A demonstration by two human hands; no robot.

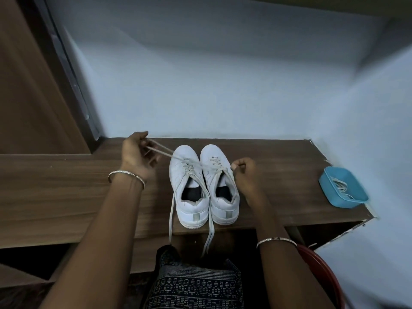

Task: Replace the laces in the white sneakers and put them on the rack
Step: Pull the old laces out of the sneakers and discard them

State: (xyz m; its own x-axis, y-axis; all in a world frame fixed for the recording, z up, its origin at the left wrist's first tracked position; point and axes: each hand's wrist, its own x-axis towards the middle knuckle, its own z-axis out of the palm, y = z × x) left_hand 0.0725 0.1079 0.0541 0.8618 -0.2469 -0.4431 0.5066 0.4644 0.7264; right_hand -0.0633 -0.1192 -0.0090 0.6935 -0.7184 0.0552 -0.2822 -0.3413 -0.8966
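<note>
Two lace ends (210,233) hang over the wooden shelf (66,192), where the white sneakers (189,204) stand together. The right hand (245,172) and the left hand (138,152) each pinch a taut lace (160,150). I think unlacing is only partly done; relacing and the rack remain.

I'm in a home room: a wood-laminate desk (55,192) against pale blue walls (223,85), wooden door (26,97) left of it.

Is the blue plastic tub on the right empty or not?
Not empty: pale laces lie bunched inside the blue plastic tub.
</note>
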